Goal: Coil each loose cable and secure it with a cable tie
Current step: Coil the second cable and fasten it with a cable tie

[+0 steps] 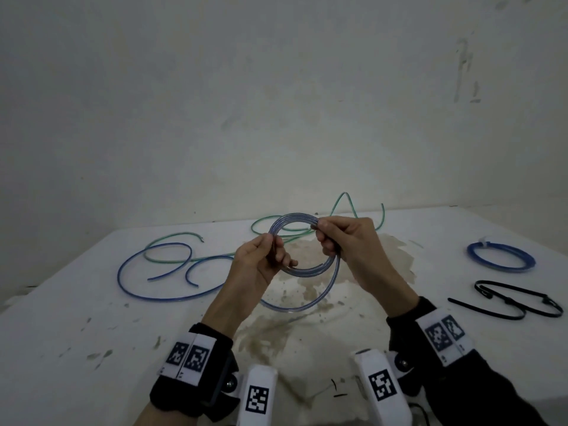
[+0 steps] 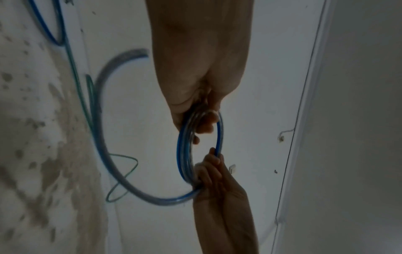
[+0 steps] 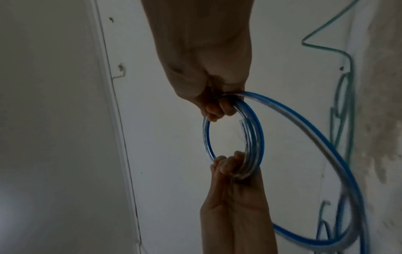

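A blue cable (image 1: 310, 267) is wound into a small coil held above the table between both hands. My left hand (image 1: 267, 256) grips the coil's left side, and my right hand (image 1: 330, 238) grips its upper right side. One loose loop (image 1: 307, 304) of the same cable hangs below the coil. In the left wrist view the coil (image 2: 185, 154) runs from my left hand (image 2: 202, 118) down to my right hand (image 2: 208, 173). In the right wrist view the coil (image 3: 252, 137) spans from my right hand (image 3: 219, 108) to my left hand (image 3: 228, 168).
On the stained white table (image 1: 92, 318) a loose blue cable (image 1: 147, 290) and a loose green cable (image 1: 172, 238) lie at the left and back. A tied blue coil (image 1: 501, 256) sits at the right, with black cable ties (image 1: 519, 299) in front of it.
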